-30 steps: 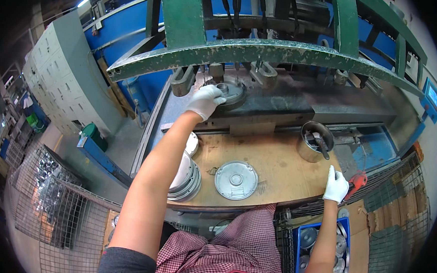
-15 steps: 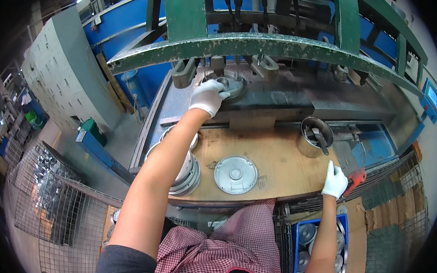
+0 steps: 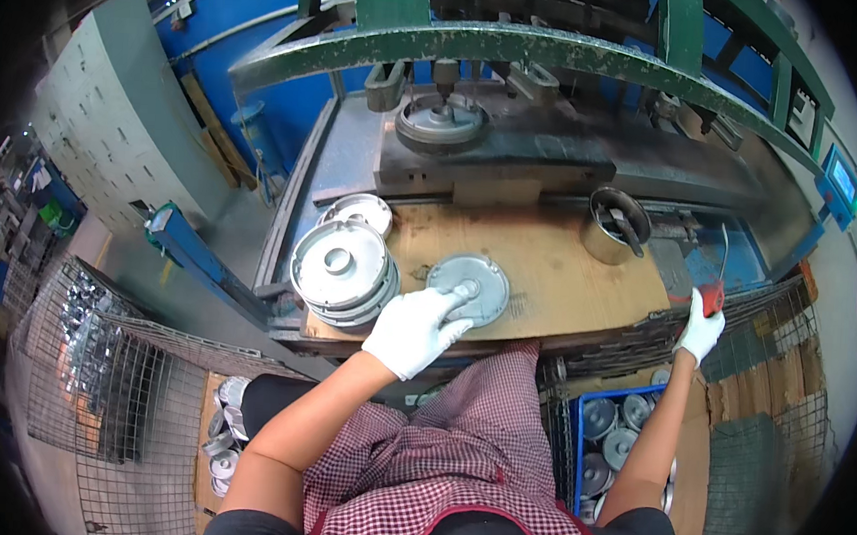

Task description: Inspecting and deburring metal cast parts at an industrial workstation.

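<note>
My left hand, in a white glove, reaches over a round grey metal disc on the brown board. Its fingers are stretched over the disc's raised centre, the thumb held apart. To the left stands a stack of similar discs. My right hand, also gloved, is closed on a red air blow gun with a thin curved metal tube. Part of the handle is hidden by the glove. Another round part sits in the fixture under the green press.
A metal pot with a dark tool inside stands on the board. The press's green crossbar spans above. A blue crate of round parts is at lower right. Wire mesh flanks the left; a control panel is far right.
My left hand has come back from the press fixture to the disc on the board. My right hand has closed on the air blow gun, whose tube now points up. The view has shifted.
</note>
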{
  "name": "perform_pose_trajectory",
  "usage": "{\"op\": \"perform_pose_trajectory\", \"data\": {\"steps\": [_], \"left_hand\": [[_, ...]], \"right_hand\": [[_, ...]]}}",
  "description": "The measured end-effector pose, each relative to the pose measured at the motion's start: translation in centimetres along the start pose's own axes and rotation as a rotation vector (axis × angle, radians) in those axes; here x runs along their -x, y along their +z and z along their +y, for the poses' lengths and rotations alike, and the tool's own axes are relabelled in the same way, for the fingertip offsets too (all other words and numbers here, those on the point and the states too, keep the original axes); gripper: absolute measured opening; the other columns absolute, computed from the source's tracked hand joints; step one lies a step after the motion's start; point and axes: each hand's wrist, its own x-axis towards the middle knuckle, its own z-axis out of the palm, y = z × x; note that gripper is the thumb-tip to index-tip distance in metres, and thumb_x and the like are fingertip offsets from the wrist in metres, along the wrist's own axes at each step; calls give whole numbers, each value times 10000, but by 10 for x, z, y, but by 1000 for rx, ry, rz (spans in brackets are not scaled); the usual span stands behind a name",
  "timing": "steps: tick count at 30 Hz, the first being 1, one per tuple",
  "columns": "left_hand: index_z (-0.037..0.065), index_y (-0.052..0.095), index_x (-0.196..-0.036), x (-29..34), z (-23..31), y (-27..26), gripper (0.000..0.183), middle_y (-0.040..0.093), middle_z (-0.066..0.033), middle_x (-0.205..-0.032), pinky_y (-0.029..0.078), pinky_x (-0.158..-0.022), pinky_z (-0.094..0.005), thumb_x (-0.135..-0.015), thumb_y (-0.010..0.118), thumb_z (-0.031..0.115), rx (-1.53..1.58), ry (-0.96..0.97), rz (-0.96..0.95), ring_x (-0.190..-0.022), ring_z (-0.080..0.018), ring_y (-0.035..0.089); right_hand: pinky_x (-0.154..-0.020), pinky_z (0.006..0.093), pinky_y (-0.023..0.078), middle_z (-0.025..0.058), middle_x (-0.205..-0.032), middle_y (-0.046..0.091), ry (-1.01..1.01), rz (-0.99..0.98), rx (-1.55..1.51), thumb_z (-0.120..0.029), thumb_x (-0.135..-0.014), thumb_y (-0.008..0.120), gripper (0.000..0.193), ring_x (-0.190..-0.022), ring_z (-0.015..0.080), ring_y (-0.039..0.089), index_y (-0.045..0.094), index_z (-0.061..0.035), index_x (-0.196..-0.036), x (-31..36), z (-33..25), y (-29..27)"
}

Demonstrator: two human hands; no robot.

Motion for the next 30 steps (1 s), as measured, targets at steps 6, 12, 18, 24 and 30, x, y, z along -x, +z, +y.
{"op": "perform_pose_trajectory", "data": {"steps": [6, 12, 18, 24, 30], "left_hand": [[22, 325, -1444, 16, -18, 47, 840, 441, -320, -1383, 491, -928, -440, -845, 634, 523, -136, -363, -125, -1090, -426, 602], [39, 567, -1130, 2, -34, 69, 603, 542, -283, -1281, 521, -840, -448, -806, 679, 535, -79, -340, -71, -991, -389, 644], [40, 584, -1070, 4, -40, 84, 592, 566, -263, -1248, 524, -815, -447, -798, 672, 558, -176, -319, 78, -959, -380, 652], [55, 590, -1048, 4, -44, 84, 576, 562, -251, -1257, 528, -779, -454, -784, 681, 559, -155, -340, 33, -935, -369, 660], [54, 606, -1010, 5, -42, 85, 568, 636, -200, -1101, 532, -760, -447, -745, 726, 541, -178, -306, 112, -897, -358, 666]], "right_hand": [[-774, 324, 525, 124, -996, 692, 53, -1046, -305, -458, -837, 681, 506, -900, 177, 653, 647, -47, -1130, 62, -111, -21], [-909, 430, 490, 214, -1109, 666, -615, -1198, 691, -594, -849, 560, 631, -1028, 373, 635, 656, -40, -1136, 140, -178, 14], [-903, 439, 487, 218, -1103, 666, -733, -1308, 592, -602, -851, 544, 633, -1027, 381, 630, 653, -44, -1130, 185, -204, 37], [-878, 437, 488, 210, -1088, 668, -815, -1381, 473, -604, -853, 542, 613, -1003, 393, 624, 647, -68, -1129, 196, -202, 41], [-844, 445, 501, 215, -980, 688, -814, -1310, 676, -607, -821, 591, 597, -939, 400, 645, 659, -71, -1074, 141, -163, -12]]}}
